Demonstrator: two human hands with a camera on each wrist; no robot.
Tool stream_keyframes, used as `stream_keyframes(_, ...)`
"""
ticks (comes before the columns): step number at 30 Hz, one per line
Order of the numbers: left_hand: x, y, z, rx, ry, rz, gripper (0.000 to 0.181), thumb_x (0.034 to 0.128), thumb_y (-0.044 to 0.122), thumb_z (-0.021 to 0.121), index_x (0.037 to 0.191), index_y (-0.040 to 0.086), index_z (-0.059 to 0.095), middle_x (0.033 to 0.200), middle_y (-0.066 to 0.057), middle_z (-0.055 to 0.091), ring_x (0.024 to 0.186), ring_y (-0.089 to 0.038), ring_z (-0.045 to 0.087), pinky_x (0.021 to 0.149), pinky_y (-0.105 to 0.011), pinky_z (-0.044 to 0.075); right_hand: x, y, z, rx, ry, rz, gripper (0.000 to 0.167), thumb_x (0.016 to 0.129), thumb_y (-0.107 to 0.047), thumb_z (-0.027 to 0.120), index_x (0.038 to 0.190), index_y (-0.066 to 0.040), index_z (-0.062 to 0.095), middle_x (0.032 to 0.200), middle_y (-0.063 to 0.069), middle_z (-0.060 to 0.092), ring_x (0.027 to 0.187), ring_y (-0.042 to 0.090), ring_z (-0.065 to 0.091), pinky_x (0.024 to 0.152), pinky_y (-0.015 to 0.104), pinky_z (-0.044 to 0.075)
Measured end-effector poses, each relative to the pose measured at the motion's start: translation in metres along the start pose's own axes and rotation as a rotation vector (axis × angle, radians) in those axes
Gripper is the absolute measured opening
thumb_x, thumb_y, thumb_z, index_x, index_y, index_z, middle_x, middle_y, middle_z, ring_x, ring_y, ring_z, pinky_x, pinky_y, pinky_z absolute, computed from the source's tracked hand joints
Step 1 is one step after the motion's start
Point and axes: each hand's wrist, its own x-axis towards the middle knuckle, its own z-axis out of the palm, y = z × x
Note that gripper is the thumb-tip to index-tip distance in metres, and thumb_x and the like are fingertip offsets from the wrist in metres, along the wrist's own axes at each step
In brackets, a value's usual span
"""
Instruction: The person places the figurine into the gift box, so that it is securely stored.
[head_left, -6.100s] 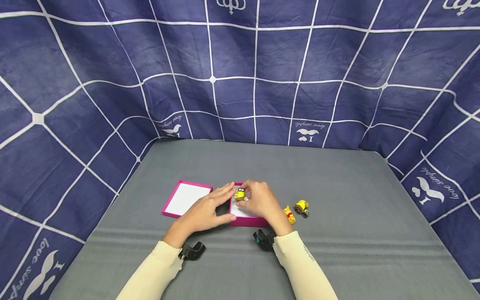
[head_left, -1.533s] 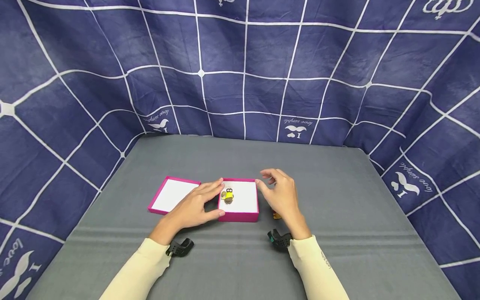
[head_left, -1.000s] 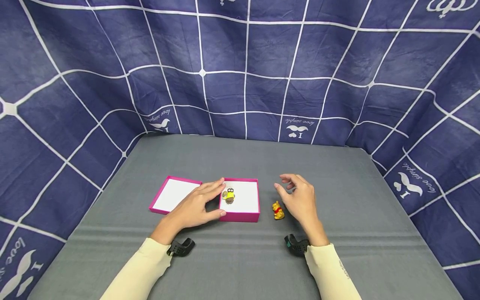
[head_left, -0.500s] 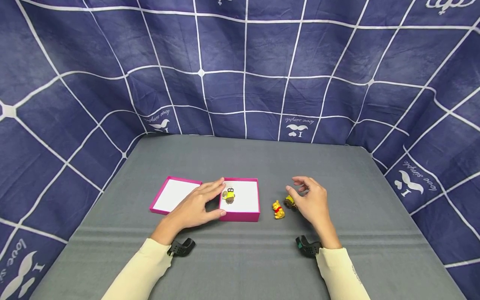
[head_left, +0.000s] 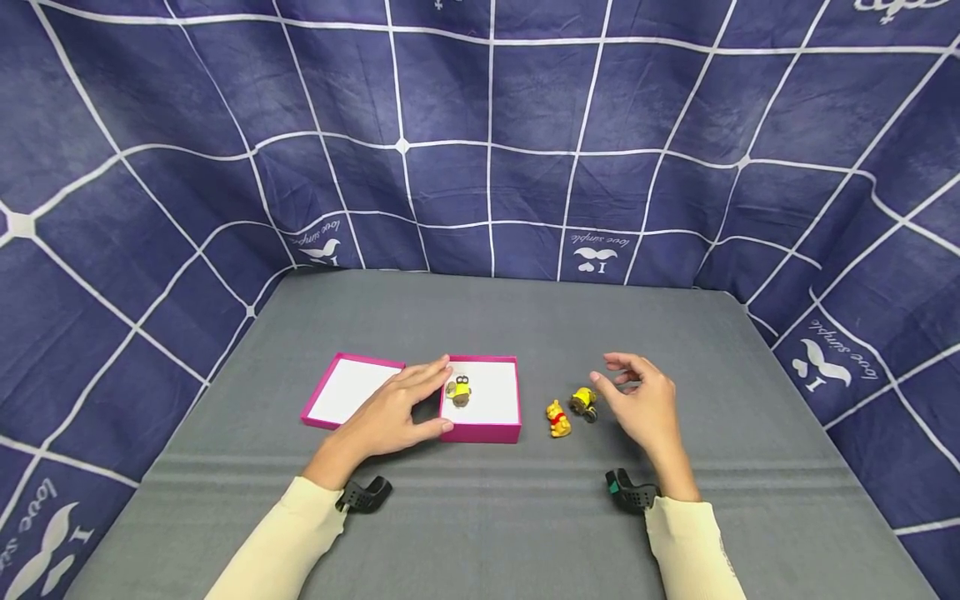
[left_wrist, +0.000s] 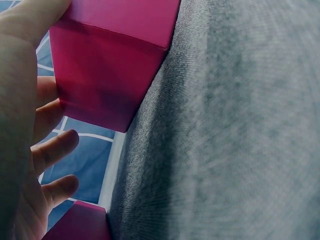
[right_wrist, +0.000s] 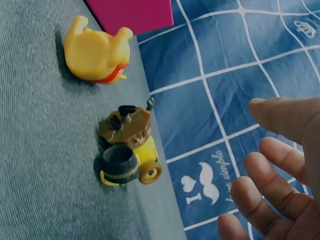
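Observation:
In the head view my left hand [head_left: 397, 410] rests at the left side of a pink box [head_left: 480, 434], thumb on its front corner and fingertips at the back corner. The left wrist view shows the thumb and two fingers against the pink box [left_wrist: 100, 75]. A yellow minion figurine [head_left: 462, 391] lies inside on the white bottom. My right hand [head_left: 641, 404] hovers with relaxed fingers, holding nothing, right of a second yellow-and-brown minion figurine [head_left: 582, 402]. Beside that one lies a Winnie the Pooh figurine [head_left: 558, 419]. Both show close up in the right wrist view, the Pooh figurine [right_wrist: 92, 55] bottom first.
A pink lid [head_left: 352, 390] with a white inside lies left of the box, partly behind my left hand. Everything stands on a grey cloth-covered table [head_left: 510, 525]. Blue curtains [head_left: 540, 108] with white lines hang behind and at both sides.
Six seconds ago my right hand held the minion figurine over the box; it now lies inside, let go. The right hand has moved right, uncovering the two figurines. The left hand stays put.

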Motion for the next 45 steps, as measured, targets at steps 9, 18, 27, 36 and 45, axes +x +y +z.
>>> stream_keyframes(9, 0.000, 0.000, 0.000, -0.004, 0.000, -0.008, 0.082, 0.0871, 0.069, 0.062, 0.153, 0.023, 0.045, 0.163, 0.009, 0.034, 0.143, -0.012, 0.040, 0.115, -0.051, 0.037, -0.002, 0.010, -0.002, -0.011, -0.046, 0.012, 0.037, 0.080, -0.024, 0.085, 0.112, -0.010, 0.074, 0.099, 0.006, 0.076, 0.081, 0.018, 0.067, 0.066, 0.027, 0.054)
stream_keyframes(18, 0.002, 0.001, -0.001, -0.014, 0.001, 0.001, 0.083, 0.0877, 0.070, 0.060, 0.153, 0.022, 0.044, 0.163, 0.008, 0.034, 0.144, -0.013, 0.040, 0.115, -0.051, 0.037, -0.003, 0.020, -0.004, -0.040, -0.144, 0.057, 0.038, 0.084, -0.032, 0.082, 0.116, -0.014, 0.073, 0.105, 0.005, 0.075, 0.088, 0.021, 0.066, 0.067, 0.023, 0.049)
stream_keyframes(27, 0.002, 0.001, 0.000, -0.013, 0.000, -0.001, 0.083, 0.0871, 0.070, 0.061, 0.153, 0.023, 0.043, 0.164, 0.012, 0.032, 0.144, -0.012, 0.039, 0.115, -0.049, 0.038, -0.004, 0.025, -0.004, -0.051, -0.185, 0.064, 0.041, 0.082, -0.033, 0.083, 0.117, -0.014, 0.073, 0.108, 0.006, 0.075, 0.089, 0.020, 0.066, 0.071, 0.029, 0.049)
stream_keyframes(36, 0.001, 0.000, -0.001, -0.009, -0.017, -0.009, 0.082, 0.0878, 0.071, 0.058, 0.154, 0.025, 0.042, 0.164, 0.010, 0.032, 0.144, -0.013, 0.039, 0.114, -0.050, 0.038, -0.005, 0.032, 0.000, -0.064, -0.250, 0.062, 0.044, 0.081, -0.033, 0.084, 0.118, -0.014, 0.072, 0.107, 0.007, 0.075, 0.083, 0.018, 0.063, 0.069, 0.027, 0.046)
stream_keyframes(45, 0.000, 0.000, -0.001, -0.009, -0.033, -0.024, 0.084, 0.0875, 0.073, 0.056, 0.155, 0.025, 0.041, 0.164, 0.011, 0.031, 0.145, -0.013, 0.038, 0.115, -0.050, 0.037, -0.007, 0.035, 0.005, -0.026, -0.291, 0.053, 0.047, 0.079, -0.034, 0.086, 0.119, -0.014, 0.072, 0.106, 0.003, 0.074, 0.079, 0.015, 0.058, 0.067, 0.025, 0.043)
